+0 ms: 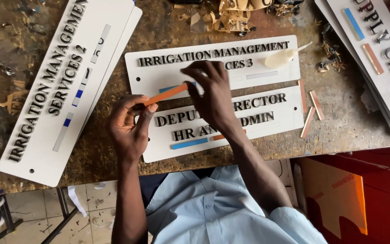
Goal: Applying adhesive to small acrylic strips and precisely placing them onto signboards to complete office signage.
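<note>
Fingers of both hands pinch one orange strip (168,93): the left hand (131,129) clamps its lower end between thumb and forefinger, and the right hand (211,92) closes on its upper end. The strip is held slanted just above the upper of two white signs lying side by side on the counter (339,122) in front of the person.

The upper sign (159,77) carries raised dark letters, a grey bar and a blue bar; the right hand hides most of the blue bar and some letters. The lower sign (285,119) has a blue bar (189,143) and an orange bar mostly hidden under the right wrist.

Two more long white signs (46,90) lie stacked at the left, the lower one showing only as an edge. At the upper right, a further stack (375,49) is cut off by the frame, so its count cannot be told.

A pale glue bottle (285,56) lies on the upper sign's right end. Four loose strips (310,108) rest on the counter beside the two middle signs. Peeled paper scraps (231,18) pile at the top edge, partly cut off. An orange sheet (335,194) stands below the counter at right.
</note>
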